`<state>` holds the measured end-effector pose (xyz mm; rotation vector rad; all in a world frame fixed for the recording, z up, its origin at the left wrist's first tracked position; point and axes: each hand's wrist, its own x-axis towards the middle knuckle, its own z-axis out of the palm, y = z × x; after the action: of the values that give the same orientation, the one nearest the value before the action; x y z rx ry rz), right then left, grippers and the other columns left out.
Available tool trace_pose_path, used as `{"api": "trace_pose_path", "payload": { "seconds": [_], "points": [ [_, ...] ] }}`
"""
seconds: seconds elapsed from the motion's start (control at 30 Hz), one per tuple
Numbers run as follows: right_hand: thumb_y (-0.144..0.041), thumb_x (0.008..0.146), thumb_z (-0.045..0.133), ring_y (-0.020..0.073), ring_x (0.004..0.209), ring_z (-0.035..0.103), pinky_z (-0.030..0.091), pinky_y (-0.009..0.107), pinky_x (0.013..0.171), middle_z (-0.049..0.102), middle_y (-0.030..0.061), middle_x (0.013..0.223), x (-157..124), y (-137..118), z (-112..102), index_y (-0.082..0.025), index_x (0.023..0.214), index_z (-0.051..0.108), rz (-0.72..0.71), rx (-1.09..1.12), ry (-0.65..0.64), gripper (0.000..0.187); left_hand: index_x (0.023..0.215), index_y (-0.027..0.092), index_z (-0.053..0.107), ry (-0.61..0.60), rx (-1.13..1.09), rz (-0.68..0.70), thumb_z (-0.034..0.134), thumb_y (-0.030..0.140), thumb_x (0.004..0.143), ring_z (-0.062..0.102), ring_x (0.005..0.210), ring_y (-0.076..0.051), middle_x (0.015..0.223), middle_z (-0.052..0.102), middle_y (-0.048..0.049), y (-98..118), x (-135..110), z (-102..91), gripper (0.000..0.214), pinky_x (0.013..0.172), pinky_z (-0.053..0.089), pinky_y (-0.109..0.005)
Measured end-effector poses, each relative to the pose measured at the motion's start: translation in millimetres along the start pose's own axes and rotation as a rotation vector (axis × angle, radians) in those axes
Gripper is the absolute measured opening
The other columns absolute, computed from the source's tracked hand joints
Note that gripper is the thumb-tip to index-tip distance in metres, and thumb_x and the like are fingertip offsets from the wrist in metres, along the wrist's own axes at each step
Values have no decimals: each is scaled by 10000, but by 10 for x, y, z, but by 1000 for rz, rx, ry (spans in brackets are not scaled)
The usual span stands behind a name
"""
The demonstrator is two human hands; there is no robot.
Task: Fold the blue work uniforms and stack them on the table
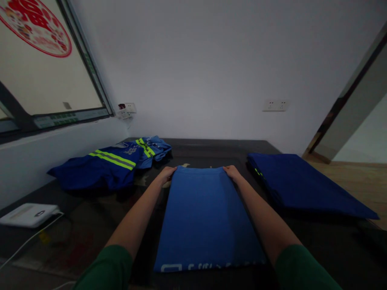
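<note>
A folded blue garment (208, 217) lies flat on the dark table (193, 150) in front of me, with white lettering along its near edge. My left hand (167, 174) pinches its far left corner, and my right hand (232, 172) pinches the far right corner. Both arms reach forward along the garment's sides. Its exact kind cannot be made out from this folded shape.
Left of the garment lie crumpled dark-blue workwear (105, 171) with yellow-green reflective strips and a lighter blue piece (155, 151). A stack of folded dark-blue clothes (302, 181) is on the right. A white device (28, 214) with a cable sits at the left edge.
</note>
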<state>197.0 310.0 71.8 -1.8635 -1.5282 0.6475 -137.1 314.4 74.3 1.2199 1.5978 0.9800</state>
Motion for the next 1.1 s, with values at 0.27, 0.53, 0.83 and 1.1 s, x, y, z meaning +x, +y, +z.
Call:
{"api": "trace_pose_path", "payload": {
  "seconds": [0.27, 0.53, 0.83, 1.1],
  "points": [
    [-254, 851, 586, 226, 957, 647, 474, 305, 791, 687, 152, 1024, -43, 76, 76, -109, 1065, 660, 13, -184, 77, 269, 700, 156, 613, 189, 340, 144, 621, 289, 801, 611, 872, -247, 753, 652, -78, -156, 16, 22, 167, 713, 421, -295],
    [-258, 937, 426, 263, 1158, 511, 456, 371, 862, 556, 169, 1259, -429, -33, 110, -183, 1280, 489, -167, -436, 190, 356, 1116, 156, 556, 283, 738, 248, 507, 321, 881, 591, 1067, -274, 1152, 616, -179, -172, -265, -58, 292, 867, 427, -346],
    [-303, 870, 536, 242, 939, 608, 503, 361, 790, 627, 115, 1032, -1135, 230, -569, -160, 1267, 493, -147, -300, 35, 424, 750, 154, 663, 44, 556, 79, 644, 337, 784, 650, 964, -332, 859, 708, -151, -348, -636, -538, 187, 843, 466, -386],
    [-359, 822, 600, 242, 978, 628, 590, 359, 714, 610, 122, 1053, -2058, 509, -999, -191, 1248, 488, 143, 414, -386, 471, 788, 130, 688, -365, 14, -133, 730, 341, 711, 677, 798, -225, 828, 723, -121, -253, -675, -471, 229, 768, 522, -338]
  ]
}}
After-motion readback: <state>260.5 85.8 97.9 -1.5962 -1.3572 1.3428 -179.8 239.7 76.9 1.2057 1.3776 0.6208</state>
